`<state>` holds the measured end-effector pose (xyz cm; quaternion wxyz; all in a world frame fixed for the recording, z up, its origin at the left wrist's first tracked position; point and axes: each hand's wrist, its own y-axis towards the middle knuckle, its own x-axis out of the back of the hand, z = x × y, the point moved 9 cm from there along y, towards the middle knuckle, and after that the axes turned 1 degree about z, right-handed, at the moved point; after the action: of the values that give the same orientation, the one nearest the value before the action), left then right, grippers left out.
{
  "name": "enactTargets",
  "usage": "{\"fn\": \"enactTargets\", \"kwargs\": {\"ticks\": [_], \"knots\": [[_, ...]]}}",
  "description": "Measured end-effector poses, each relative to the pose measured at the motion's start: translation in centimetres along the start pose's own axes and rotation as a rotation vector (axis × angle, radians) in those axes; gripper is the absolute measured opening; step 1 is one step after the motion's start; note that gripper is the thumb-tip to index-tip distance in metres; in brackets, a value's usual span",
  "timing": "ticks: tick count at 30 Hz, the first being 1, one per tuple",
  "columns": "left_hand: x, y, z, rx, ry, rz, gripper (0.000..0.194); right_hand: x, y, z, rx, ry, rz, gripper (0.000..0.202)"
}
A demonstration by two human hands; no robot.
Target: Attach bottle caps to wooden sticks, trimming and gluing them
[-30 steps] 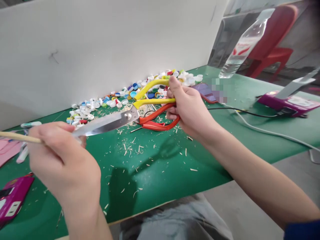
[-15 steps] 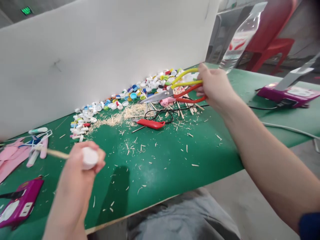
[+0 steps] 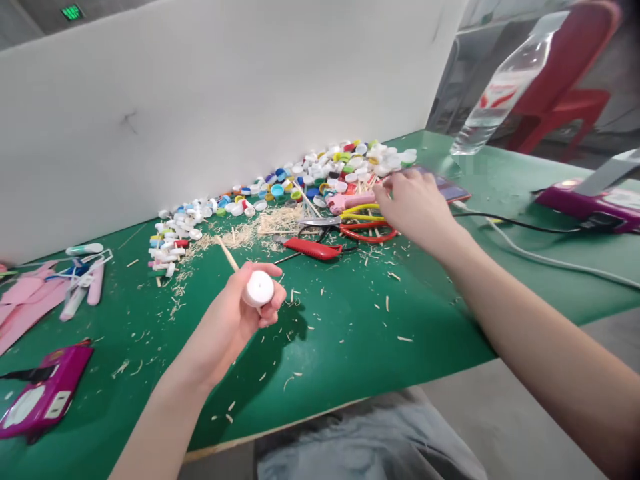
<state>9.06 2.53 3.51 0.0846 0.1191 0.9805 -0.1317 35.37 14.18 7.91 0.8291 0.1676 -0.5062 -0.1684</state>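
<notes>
A white bottle cap (image 3: 259,289) and a thin wooden stick (image 3: 227,255) are in my left hand (image 3: 235,313), its fingers curled round them. My right hand (image 3: 417,207) is over the back right of the green table, palm down, beside the handles of the scissors (image 3: 367,223). The scissors, with yellow and red handles, lie on the table behind a red utility knife (image 3: 314,249). Whether my right fingers touch anything is hidden. A pink tool (image 3: 350,201), perhaps a glue gun, lies just behind the scissors.
Many coloured caps (image 3: 320,175) and wood shavings (image 3: 280,220) lie along the white board (image 3: 240,87). A water bottle (image 3: 505,87) stands at the back right. Purple power strips (image 3: 47,393) sit at both sides, with cables (image 3: 555,257) on the right. Pink strips (image 3: 33,303) lie at left.
The scissors, earlier raised in my right hand, now lie on the table, let go. My left hand has moved right and turned, with the cap and stick still in it.
</notes>
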Motion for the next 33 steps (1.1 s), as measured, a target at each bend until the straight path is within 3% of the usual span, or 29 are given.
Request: {"fn": "enactTargets", "kwargs": {"ticks": [2, 3, 7, 10, 14, 15, 17, 20, 22, 24, 26, 29, 33], "knots": [[0.0, 0.3, 0.3, 0.015, 0.1, 0.001, 0.032, 0.9, -1.3, 3.8, 0.141, 0.055, -0.106, 0.026], [0.0, 0.4, 0.4, 0.016, 0.156, 0.005, 0.033, 0.8, -2.2, 5.9, 0.225, 0.168, -0.079, 0.025], [-0.5, 0.8, 0.5, -0.024, 0.368, 0.032, 0.037, -1.6, -6.7, 13.5, 0.477, 0.612, 0.284, 0.026], [-0.9, 1.0, 0.4, -0.068, 0.529, 0.02, 0.038, -2.9, -9.6, 16.1, 0.529, 0.805, 0.509, 0.03], [-1.4, 1.5, 0.6, -0.092, 0.679, -0.024, 0.038, -4.2, -11.0, 16.5, 0.435, 0.966, 0.703, 0.032], [-1.6, 1.6, 0.6, -0.104, 0.684, -0.02, 0.037, -4.3, -10.6, 16.2, 0.379, 1.012, 0.702, 0.032], [-2.0, 1.8, 0.8, -0.129, 0.669, 0.007, 0.033, -3.5, -9.2, 15.0, 0.266, 1.14, 0.581, 0.031], [-2.0, 2.1, 1.2, -0.15, 0.632, 0.047, 0.029, -0.9, -6.5, 12.1, 0.149, 1.259, 0.224, 0.029], [-1.4, 2.6, 1.3, -0.172, 0.583, 0.039, 0.03, 0.5, -5.6, 10.3, 0.124, 1.181, 0.056, 0.029], [-0.4, 3.2, 1.2, -0.202, 0.447, 0.007, 0.036, 1.2, -5.5, 9.9, 0.186, 0.967, 0.021, 0.028], [0.6, 3.9, 1.3, -0.205, 0.238, -0.023, 0.045, 0.5, -6.3, 11.2, 0.36, 0.64, 0.107, 0.027], [1.5, 4.7, 1.3, -0.19, -0.001, -0.042, 0.05, -2.1, -9.2, 13.8, 0.657, 0.206, 0.242, 0.022], [1.7, 4.8, 1.4, -0.183, -0.056, -0.048, 0.046, -4.6, -11.8, 15.2, 0.817, 0.023, 0.293, 0.011]]}}
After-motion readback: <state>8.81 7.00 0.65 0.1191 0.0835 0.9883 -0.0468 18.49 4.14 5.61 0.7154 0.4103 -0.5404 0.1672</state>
